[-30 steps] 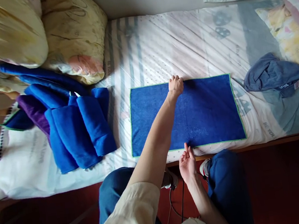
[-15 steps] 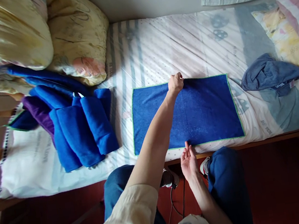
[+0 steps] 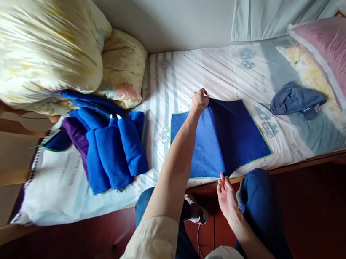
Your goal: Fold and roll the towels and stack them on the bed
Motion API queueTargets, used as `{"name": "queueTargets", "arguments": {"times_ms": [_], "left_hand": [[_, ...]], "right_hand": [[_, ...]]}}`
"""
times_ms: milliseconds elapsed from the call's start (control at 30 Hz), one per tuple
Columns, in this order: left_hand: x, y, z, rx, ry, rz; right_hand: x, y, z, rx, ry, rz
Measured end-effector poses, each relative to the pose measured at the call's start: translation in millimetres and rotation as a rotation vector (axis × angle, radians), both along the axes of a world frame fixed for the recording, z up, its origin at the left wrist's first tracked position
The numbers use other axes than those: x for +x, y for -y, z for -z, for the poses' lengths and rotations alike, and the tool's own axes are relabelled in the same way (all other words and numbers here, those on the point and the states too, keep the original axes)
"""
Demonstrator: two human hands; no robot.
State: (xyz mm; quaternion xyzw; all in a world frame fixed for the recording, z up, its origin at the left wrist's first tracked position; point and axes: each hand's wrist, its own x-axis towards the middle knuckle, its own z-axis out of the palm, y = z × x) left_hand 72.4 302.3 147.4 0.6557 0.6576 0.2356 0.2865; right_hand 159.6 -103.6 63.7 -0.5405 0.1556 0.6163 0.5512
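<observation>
A blue towel [image 3: 240, 133] with thin green edging lies on the bed, its middle raised into a ridge running from far edge to near edge. My left hand [image 3: 200, 100] reaches over it and pinches the middle of the far edge. At the near edge, palm up, my right hand [image 3: 226, 194] grips the towel's middle between its fingertips. The left part of the towel is partly hidden behind my left forearm.
Several rolled blue towels [image 3: 113, 156] and a purple one [image 3: 76, 131] lie on the left. Large pale pillows [image 3: 44, 48] stand behind them. To the right are a crumpled grey-blue cloth [image 3: 294, 98] and a pink pillow [image 3: 338, 56]. The bed's wooden edge [image 3: 308, 162] runs along the front.
Both hands have lifted the towel's middle, so the flat cloth now rises in a ridge and its side edges have drawn inward. The camera view has shifted, showing more wall.
</observation>
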Motion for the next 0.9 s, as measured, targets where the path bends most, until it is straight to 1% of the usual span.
{"name": "queueTargets", "arguments": {"times_ms": [100,200,300,367,467,567,633,700,767,900], "left_hand": [[-9,20,-33.3,0.013,0.009,-0.014],[-20,46,-61.2,-0.018,0.077,-0.072],[-35,71,-81.5,-0.089,0.248,-0.158],[-48,85,-92.3,-0.109,0.394,-0.217],[-69,107,-105.1,-0.092,0.594,-0.257],[-90,136,-111.9,-0.035,0.768,-0.204],[-102,159,-113.7,-0.003,0.841,-0.162],[-112,182,-115.3,0.018,0.860,-0.151],[-122,203,-118.3,0.038,0.833,-0.170],[-140,233,-129.6,0.060,0.680,-0.240]], "right_hand": [[12,9,-12.7,0.028,0.049,-0.025],[29,19,-28.3,0.032,0.098,-0.036],[45,31,-45.2,0.069,0.177,-0.091],[55,37,-57.9,0.123,0.261,-0.140],[72,38,-80.4,0.207,0.498,-0.189],[93,29,-105.3,0.263,0.816,-0.157],[108,20,-120.2,0.293,0.980,-0.144],[122,10,-131.9,0.311,1.069,-0.157],[132,-1,-139.9,0.319,1.098,-0.135],[146,-23,-150.9,0.385,1.097,0.005]]}}
